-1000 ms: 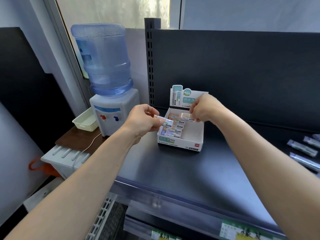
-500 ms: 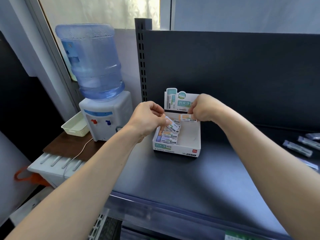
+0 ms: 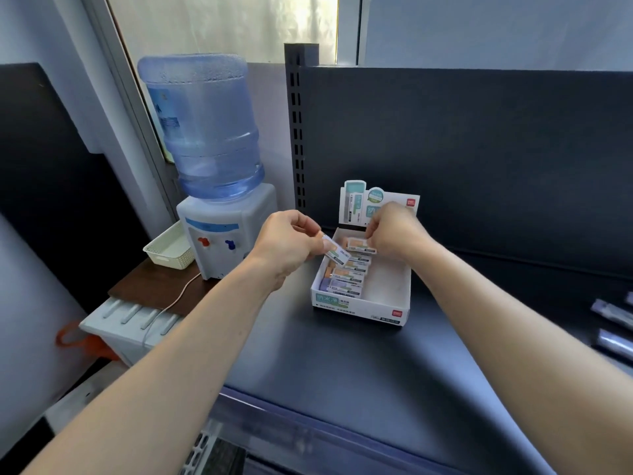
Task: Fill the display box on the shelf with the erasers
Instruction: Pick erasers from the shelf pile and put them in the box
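A white display box (image 3: 363, 308) stands on the dark shelf (image 3: 342, 371), its printed back flap upright. A row of wrapped erasers (image 3: 346, 277) fills its left side; the right side of the box floor is bare. My left hand (image 3: 287, 248) pinches one eraser (image 3: 335, 252), tilted, over the box's far left corner. My right hand (image 3: 394, 233) pinches an orange eraser (image 3: 358, 244) over the far end of the box, above the row.
A water dispenser (image 3: 219, 214) with a blue bottle stands left of the shelf on a brown board, beside a cream basket (image 3: 168, 250). Long wrapped items (image 3: 613, 317) lie at the shelf's right edge. A slotted upright post (image 3: 298, 132) rises behind the box.
My left hand has tilted its eraser downward and brought it closer to the box's far left corner. My right hand stays over the far end with its eraser. The camera shifted.
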{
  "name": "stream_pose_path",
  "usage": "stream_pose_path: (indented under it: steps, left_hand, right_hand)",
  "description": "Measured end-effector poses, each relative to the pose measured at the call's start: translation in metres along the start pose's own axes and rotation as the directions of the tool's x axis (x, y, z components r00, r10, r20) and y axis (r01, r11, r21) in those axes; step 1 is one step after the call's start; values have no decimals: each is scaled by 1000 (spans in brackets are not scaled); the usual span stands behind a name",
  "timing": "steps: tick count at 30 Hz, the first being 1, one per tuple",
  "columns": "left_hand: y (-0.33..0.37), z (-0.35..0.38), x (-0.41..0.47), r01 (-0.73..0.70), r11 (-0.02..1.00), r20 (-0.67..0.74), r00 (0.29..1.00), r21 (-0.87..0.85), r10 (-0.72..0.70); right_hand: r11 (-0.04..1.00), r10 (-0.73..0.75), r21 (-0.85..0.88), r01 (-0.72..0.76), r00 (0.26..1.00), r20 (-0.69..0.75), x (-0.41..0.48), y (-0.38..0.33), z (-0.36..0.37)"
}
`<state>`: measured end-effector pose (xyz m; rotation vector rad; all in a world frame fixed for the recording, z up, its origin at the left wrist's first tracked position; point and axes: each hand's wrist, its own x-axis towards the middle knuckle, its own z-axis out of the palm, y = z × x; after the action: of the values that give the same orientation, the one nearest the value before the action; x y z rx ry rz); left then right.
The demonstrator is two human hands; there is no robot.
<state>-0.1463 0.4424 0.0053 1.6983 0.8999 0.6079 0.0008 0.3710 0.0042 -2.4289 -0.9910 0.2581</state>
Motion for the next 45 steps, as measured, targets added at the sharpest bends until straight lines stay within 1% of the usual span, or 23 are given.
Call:
stream_pose_path:
  steps: [3,7,10,15,19,22,25,31,33,37,45]
  left_hand:
    - [-2,0,0,11,1000,-12,1000,2,-11]
    - [-4,1,1,20,1000,-24,1000,-8,-20]
    - [-5,2,2,26,1000,-25,999,-8,-26]
    - [-5,7,4,3,1000,-30,1000,-12,-3]
    - [-4,17,10,-34,997,-56,998,68,37]
    - [-3,27,17,-71,984,-84,993,163,86]
    - [-4,37,24,-63,965,-91,992,254,88]
    - [-8,46,30,-12,891,-162,982,454,96]
    - [-11,47,31,-1,873,-176,979,488,100]
    - [-14,48,33,-1,871,-174,980,491,99]
    - [-16,38,27,-57,950,-142,984,308,105]
  right_hand:
    - [999,1,47,1,999,-46,-3,2,6]
    - [999,-4,49,8,996,-89,-6,1,5]
    - [1000,-2,14,3,998,-57,-5,0,5]
    - [992,38,122,-35,999,-17,2,3,6]
    - [987,48,153,-45,999,-14,2,6,0]
    - [984,46,174,-41,999,-20,2,9,-6]
    - [977,25,214,-20,999,-21,2,13,-10]
    - [991,5,134,-17,996,90,-2,14,-8]
    - [995,-17,102,6,994,109,-3,14,-5]
    - [998,-30,64,24,994,101,-2,14,1]
    - [996,16,86,-22,998,61,4,10,11]
